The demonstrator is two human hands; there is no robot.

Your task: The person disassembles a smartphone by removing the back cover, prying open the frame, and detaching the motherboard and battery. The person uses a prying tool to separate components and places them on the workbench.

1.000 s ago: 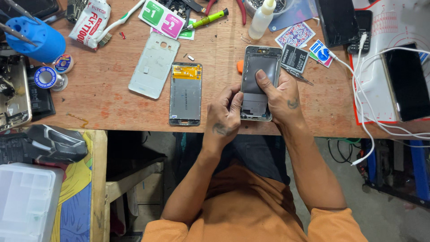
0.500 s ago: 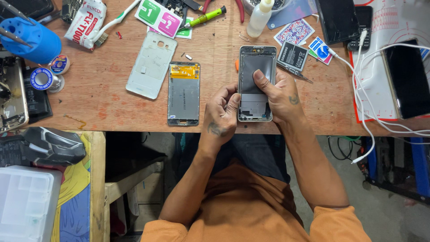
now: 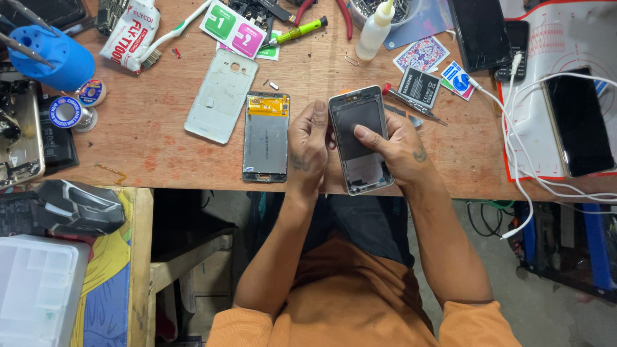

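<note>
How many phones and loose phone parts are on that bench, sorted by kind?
Phone frame held in both hands: 1
Detached screen panel: 1
White back cover: 1
Dark-screened phones at right: 2
Small keypad phone: 1
Loose battery: 1
Total: 7

Glue tube [image 3: 130, 32]: white, red-printed, eleven o'clock.
Sticker tabs [image 3: 233, 28]: green and pink, twelve o'clock.
Dark phone screen [image 3: 580, 122]: three o'clock, on mat.

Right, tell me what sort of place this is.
Most likely a phone repair bench. Both hands hold an opened phone frame over a worn wooden table. A detached screen panel, a white back cover and a green-handled screwdriver lie beside it.
</note>
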